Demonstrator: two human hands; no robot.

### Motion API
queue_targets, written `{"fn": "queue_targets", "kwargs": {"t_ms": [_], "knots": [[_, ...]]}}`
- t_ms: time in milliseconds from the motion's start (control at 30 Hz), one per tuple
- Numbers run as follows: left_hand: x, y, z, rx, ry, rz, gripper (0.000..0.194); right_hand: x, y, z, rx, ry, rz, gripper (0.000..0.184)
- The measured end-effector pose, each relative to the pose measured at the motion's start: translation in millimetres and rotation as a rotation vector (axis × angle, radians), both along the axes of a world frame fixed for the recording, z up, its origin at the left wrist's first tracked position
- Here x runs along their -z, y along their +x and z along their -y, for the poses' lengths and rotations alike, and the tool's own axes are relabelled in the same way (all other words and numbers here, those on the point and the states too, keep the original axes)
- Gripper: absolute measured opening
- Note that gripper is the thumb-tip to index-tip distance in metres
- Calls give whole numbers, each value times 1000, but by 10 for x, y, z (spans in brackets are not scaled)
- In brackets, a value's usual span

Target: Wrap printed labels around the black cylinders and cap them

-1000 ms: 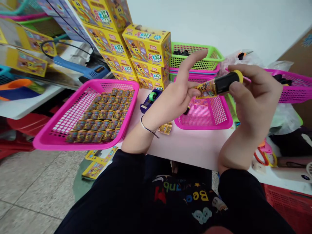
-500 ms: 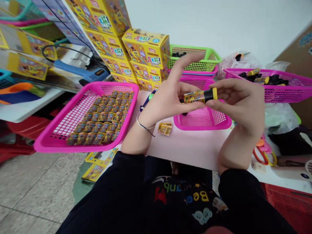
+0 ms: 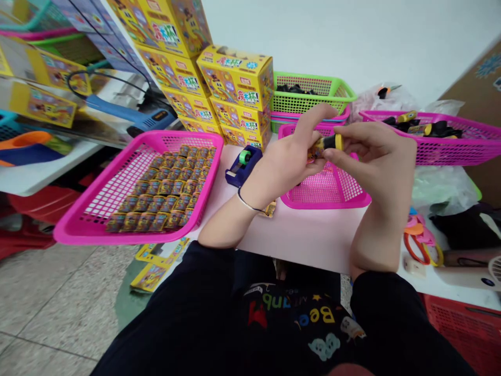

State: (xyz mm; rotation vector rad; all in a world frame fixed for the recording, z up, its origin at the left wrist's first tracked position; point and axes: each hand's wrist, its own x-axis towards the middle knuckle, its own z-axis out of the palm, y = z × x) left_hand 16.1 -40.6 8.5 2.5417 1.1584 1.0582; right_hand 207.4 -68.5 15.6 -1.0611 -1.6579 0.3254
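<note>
Above the pink basket point(image 3: 324, 201) in front of me, both hands hold one small printed tube point(image 3: 318, 149), with a black band and a yellow end. My left hand point(image 3: 287, 159) is wrapped round its label part and hides much of it. My right hand point(image 3: 378, 156) pinches the yellow end between thumb and fingers. Beneath my left wrist lies a small yellow printed piece point(image 3: 270, 209) on the table, partly covered. A dark blue tape dispenser point(image 3: 243, 166) with green tape stands to the left of that wrist.
A large pink tray point(image 3: 94, 190) on the left holds rows of small printed packs point(image 3: 156, 193). Yellow boxes point(image 3: 235, 78) are stacked behind. A green basket point(image 3: 336, 89) stands at the back, and another pink basket point(image 3: 450, 149) with dark-ended tubes is on the right.
My left hand has moved right and closed further round the tube, covering more of its label. The tape dispenser has come into fuller view, and my left wrist now partly covers the yellow piece.
</note>
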Motion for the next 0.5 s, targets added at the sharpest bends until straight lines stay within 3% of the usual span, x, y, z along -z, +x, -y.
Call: {"fn": "queue_targets", "kwargs": {"t_ms": [200, 367, 500], "knots": [[11, 13, 10, 23, 16, 8, 56, 98, -56, -173, 107, 94, 67, 17], [15, -109, -68, 209, 21, 313, 82, 53, -10, -212, -198, 127, 335, 39], [-22, -230, -172, 260, 50, 410, 94, -30, -46, -96, -166, 138, 406, 48]]}}
